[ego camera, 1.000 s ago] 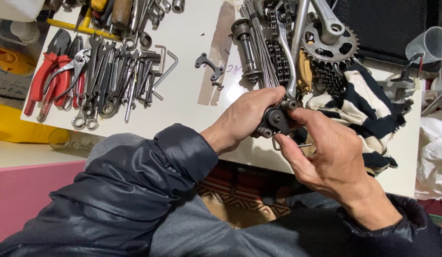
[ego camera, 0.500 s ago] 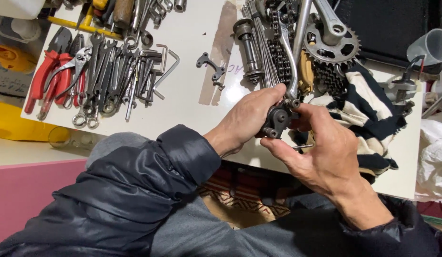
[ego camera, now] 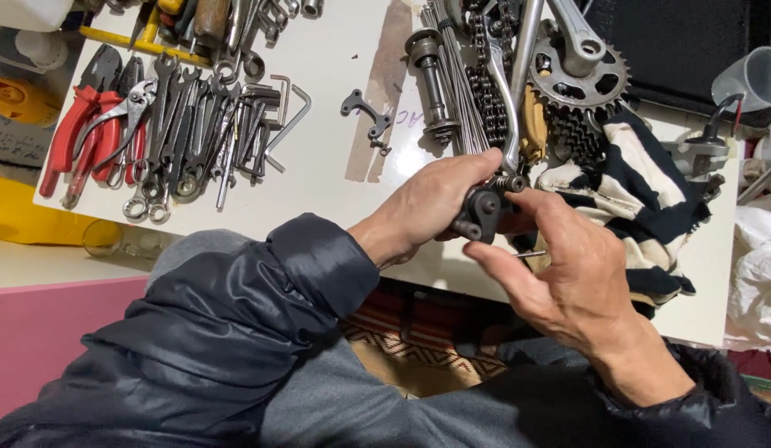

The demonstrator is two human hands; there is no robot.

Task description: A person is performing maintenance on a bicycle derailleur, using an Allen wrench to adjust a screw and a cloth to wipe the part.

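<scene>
My left hand (ego camera: 431,203) grips a dark metal bicycle part (ego camera: 485,211) with a small spring at its top, held just over the near edge of the white table (ego camera: 336,158). A long silver arm (ego camera: 518,91) rises from the part toward the back. My right hand (ego camera: 568,274) curls around the same part from the right, thumb and fingers touching it, and a thin metal pin (ego camera: 531,254) pokes out under its fingers.
Red-handled pliers (ego camera: 78,133), wrenches (ego camera: 174,141) and hex keys (ego camera: 273,120) lie in a row at the left. A chain (ego camera: 485,91), sprockets (ego camera: 580,83) and a crank sit behind my hands. A striped cloth (ego camera: 643,191) lies at the right, a small black bracket (ego camera: 365,116) mid-table.
My right hand has shifted its fingers around the part and turned slightly. My left hand keeps its grip, and the part has barely moved.
</scene>
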